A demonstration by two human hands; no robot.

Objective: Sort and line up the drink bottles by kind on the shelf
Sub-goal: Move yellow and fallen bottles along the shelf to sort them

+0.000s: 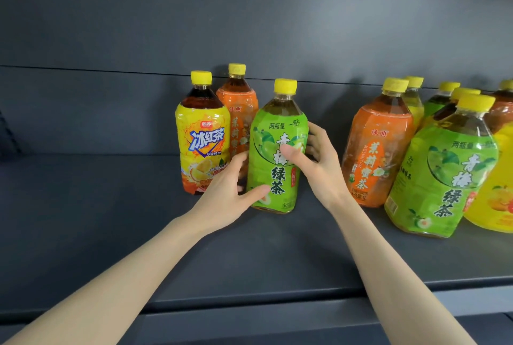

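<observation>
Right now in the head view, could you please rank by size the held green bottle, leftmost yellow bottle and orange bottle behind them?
held green bottle
leftmost yellow bottle
orange bottle, partly hidden
Nearness may explain this.

On the shelf, three bottles are standing together mid-frame. The iced black tea bottle is standing leftmost, a jasmine honey tea bottle behind it to the right, and a plum green tea bottle rightmost and foremost. The left hand is gripping its lower left side, the right hand its right side. Well apart, toward the right edge, a second jasmine honey tea bottle is standing left of a second plum green tea bottle, with more bottles crowding behind them.
</observation>
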